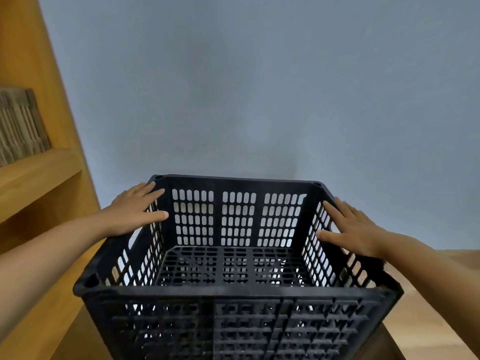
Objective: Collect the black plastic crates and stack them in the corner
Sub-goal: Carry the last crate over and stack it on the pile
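A black plastic crate [233, 292] with slotted walls fills the lower middle of the head view, open side up and empty. It sits high, and more black lattice shows directly beneath it. My left hand [135, 211] lies on the crate's left rim near the far corner, fingers spread and thumb inside the wall. My right hand [348, 227] rests on the right rim, fingers stretched forward and thumb inside. Both hands lie flat against the rims rather than curled around them.
A grey wall [259, 87] stands right behind the crate. A wooden shelf unit [39, 175] rises on the left, close to the crate's left side, with a woven basket [20, 126] on its shelf. Wooden floor [428, 320] shows at the lower right.
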A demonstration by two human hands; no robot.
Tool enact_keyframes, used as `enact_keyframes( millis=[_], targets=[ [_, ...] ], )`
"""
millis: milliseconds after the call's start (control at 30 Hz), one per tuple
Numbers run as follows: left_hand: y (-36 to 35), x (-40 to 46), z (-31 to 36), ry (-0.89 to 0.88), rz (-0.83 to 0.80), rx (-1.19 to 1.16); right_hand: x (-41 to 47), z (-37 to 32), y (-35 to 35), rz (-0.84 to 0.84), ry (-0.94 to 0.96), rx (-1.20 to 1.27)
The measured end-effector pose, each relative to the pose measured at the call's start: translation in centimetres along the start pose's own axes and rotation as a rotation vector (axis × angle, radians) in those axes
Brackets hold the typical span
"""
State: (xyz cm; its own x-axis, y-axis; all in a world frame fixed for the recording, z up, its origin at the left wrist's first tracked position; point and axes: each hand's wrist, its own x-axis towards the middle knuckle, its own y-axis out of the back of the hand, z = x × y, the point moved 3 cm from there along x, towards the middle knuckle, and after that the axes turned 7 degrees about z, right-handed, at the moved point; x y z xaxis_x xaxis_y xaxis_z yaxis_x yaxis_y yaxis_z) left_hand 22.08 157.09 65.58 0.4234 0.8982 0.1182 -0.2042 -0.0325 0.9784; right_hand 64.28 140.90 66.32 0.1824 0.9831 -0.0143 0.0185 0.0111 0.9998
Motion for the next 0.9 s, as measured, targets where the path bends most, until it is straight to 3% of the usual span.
enact_keyframes(
  millis=[367, 700, 800, 900],
  targets=[
    [-0.3, 7.7, -0.2, -0.097, -0.036, 0.318, 9.5, 0.1, 0.8, 0.027, -0.066, -0.016],
    [-0.8, 8.1, -0.3, -0.088, -0.055, 0.256, 10.2, 0.3, -0.3, 0.094, -0.064, -0.103],
    [-0.5, 7.8, -0.2, -0.078, 0.011, 0.289, 9.9, 0.0, 0.0, 0.17, -0.055, -0.089],
    [0.4, 7.2, 0.2, -0.097, 0.246, 0.32, 8.8, -0.4, 1.0, 0.373, -0.022, -0.064]
  ],
)
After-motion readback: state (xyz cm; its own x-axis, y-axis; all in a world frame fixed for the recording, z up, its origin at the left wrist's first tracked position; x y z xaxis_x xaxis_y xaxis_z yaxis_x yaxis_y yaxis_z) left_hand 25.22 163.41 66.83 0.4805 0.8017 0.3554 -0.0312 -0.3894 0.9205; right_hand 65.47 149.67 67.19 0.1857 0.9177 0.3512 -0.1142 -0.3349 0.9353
